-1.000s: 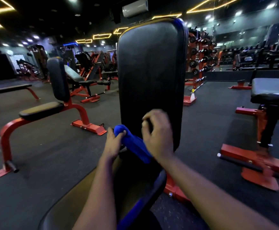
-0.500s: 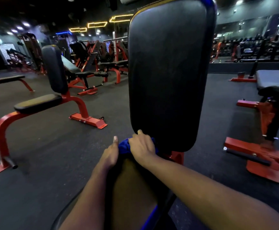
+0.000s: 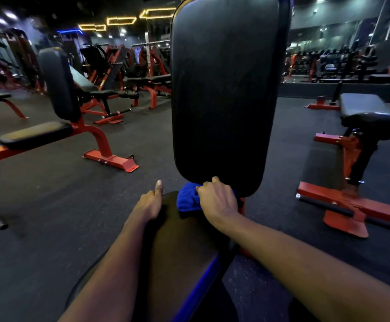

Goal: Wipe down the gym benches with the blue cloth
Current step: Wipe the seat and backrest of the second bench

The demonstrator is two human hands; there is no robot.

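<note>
Blue cloth [image 3: 186, 199] of soft towelling fabric, bunched into a wad, sits right at the foot of the tall black padded vinyl backrest [image 3: 224, 89], where it meets the black padded seat [image 3: 184, 240] — and the right hand [image 3: 218, 199] has it, fingers curled over the top, knuckles against the backrest's lower edge. It looks light and limp, so it should fold wherever it is pushed. I'd judge it is best gripped as a wad, with one flat face left free for the vinyl. The left hand [image 3: 148, 204] rests on the seat's left edge just beside the cloth, not touching it, thumb straight. Its fingers drop out of sight over the edge, so I cannot tell whether they clasp the pad. The vinyl looks smooth and faintly glossy — the cloth should glide, and the padding should give a little under pressure. All around is dark speckled rubber floor [image 3: 50, 205], with a red-framed upright bench [image 3: 35, 135] to the left, a black-topped bench [image 3: 373, 110] to the right, and blurred racks behind.
</note>
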